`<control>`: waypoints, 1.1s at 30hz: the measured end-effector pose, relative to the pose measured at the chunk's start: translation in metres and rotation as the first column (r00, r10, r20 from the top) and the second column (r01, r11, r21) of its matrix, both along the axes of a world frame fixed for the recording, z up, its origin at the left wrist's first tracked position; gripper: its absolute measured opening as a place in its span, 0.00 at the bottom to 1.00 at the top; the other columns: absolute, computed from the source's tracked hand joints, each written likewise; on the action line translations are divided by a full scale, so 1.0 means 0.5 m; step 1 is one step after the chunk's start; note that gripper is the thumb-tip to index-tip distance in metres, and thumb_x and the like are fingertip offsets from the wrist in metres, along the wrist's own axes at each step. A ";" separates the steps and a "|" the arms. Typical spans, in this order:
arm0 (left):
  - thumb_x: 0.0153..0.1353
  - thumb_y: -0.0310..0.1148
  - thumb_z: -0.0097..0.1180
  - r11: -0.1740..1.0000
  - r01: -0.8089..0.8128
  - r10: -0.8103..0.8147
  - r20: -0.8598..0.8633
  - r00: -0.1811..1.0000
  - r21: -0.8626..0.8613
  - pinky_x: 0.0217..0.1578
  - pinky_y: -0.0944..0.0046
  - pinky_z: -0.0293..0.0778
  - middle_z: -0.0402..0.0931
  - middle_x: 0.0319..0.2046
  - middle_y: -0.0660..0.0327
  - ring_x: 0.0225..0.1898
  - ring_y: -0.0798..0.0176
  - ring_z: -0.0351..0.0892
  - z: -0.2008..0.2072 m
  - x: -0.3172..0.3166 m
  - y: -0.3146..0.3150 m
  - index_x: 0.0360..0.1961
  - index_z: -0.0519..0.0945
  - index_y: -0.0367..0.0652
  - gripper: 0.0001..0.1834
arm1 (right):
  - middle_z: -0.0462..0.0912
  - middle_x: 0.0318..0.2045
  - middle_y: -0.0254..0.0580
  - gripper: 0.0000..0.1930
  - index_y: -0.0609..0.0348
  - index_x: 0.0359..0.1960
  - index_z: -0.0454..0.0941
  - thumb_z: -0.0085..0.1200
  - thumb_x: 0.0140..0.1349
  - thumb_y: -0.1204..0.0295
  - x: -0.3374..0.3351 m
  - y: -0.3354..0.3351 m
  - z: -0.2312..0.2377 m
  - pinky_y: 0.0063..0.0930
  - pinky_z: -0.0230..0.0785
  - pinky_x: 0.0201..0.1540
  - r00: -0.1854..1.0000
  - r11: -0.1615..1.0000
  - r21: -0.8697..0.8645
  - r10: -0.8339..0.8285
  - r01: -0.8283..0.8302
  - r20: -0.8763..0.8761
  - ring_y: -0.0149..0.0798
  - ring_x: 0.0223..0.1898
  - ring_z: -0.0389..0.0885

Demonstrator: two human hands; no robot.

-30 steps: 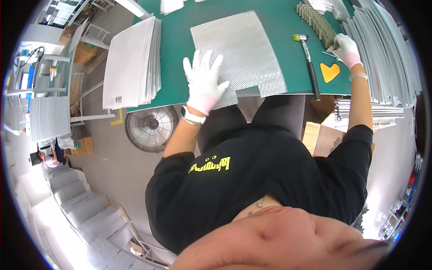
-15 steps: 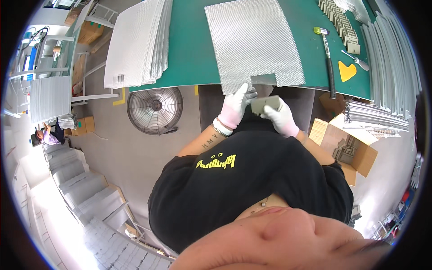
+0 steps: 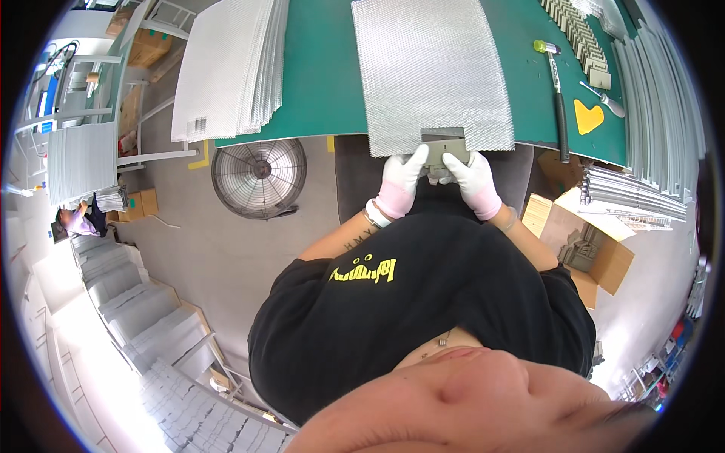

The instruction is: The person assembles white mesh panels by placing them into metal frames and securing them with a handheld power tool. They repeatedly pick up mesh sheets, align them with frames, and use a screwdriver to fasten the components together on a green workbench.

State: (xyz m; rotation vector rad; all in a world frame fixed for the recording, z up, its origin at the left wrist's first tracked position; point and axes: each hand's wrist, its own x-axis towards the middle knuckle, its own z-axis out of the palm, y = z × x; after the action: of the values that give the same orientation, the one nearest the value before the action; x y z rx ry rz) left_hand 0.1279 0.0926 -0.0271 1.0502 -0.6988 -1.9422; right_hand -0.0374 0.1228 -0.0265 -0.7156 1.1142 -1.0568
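Note:
A silvery mesh panel (image 3: 434, 72) lies on the green tabletop (image 3: 321, 90), its near edge jutting slightly past the table's front edge. A rectangular notch is cut into that near edge. At the notch I hold a small grey-beige bracket (image 3: 445, 151) between both gloved hands. My left hand (image 3: 402, 180) pinches its left end with the thumb on top. My right hand (image 3: 476, 181) grips the right end likewise, thumb on top. The fingers beneath the bracket are mostly hidden. Whether the bracket touches the panel, I cannot tell.
Stacked mesh sheets (image 3: 226, 68) are on the left. To the right lie a hammer (image 3: 559, 102), a screwdriver (image 3: 604, 98), a yellow scraper (image 3: 588, 117) and a row of brackets (image 3: 578, 38). An open carton (image 3: 608, 264) and a fan (image 3: 260, 180) stand below. A person (image 3: 79, 219) is far left.
My left hand has left the panel's corner and joined the right on the bracket, now at the notch. The panel has shifted and straightened slightly.

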 end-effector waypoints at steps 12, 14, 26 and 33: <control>0.69 0.47 0.56 0.983 0.185 -0.185 0.054 0.981 -0.005 0.29 0.72 0.68 0.78 0.25 0.64 0.24 0.74 0.72 -0.010 0.017 -0.013 0.40 0.81 0.34 0.22 | 0.83 0.34 0.38 0.15 0.66 0.40 0.78 0.55 0.70 0.62 -0.003 0.011 -0.021 0.23 0.72 0.41 0.881 0.882 0.093 -0.468 0.461 0.069 0.26 0.35 0.79; 0.70 0.45 0.55 0.986 0.164 -0.164 -0.012 0.986 0.008 0.31 0.71 0.70 0.78 0.28 0.64 0.27 0.73 0.72 -0.013 0.018 -0.008 0.43 0.79 0.32 0.22 | 0.82 0.35 0.37 0.13 0.63 0.41 0.77 0.56 0.70 0.64 -0.004 0.012 -0.013 0.23 0.72 0.41 0.884 0.882 0.107 -0.465 0.459 0.042 0.27 0.36 0.80; 0.71 0.45 0.53 0.840 0.505 -0.496 -0.097 0.863 0.201 0.56 0.62 0.74 0.72 0.59 0.52 0.56 0.62 0.76 0.067 0.050 -0.012 0.66 0.63 0.32 0.33 | 0.81 0.40 0.35 0.22 0.63 0.52 0.75 0.52 0.72 0.55 -0.009 0.024 -0.021 0.24 0.73 0.46 0.960 0.960 0.022 -0.281 0.280 0.019 0.27 0.40 0.80; 0.65 0.50 0.55 0.091 0.945 -0.170 0.931 0.324 -0.313 0.64 0.50 0.63 0.72 0.62 0.48 0.65 0.50 0.68 0.179 0.009 -0.278 0.64 0.73 0.46 0.30 | 0.81 0.36 0.36 0.24 0.62 0.51 0.75 0.40 0.76 0.52 0.007 0.007 -0.041 0.23 0.69 0.36 0.993 0.996 -0.062 0.064 -0.057 0.103 0.27 0.31 0.76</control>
State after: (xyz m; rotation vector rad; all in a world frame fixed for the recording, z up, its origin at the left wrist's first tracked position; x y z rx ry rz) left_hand 0.1322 -0.0462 0.0625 0.7071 -2.7942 -1.1279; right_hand -0.0339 0.1264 -0.0472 -0.7281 0.9687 -1.0675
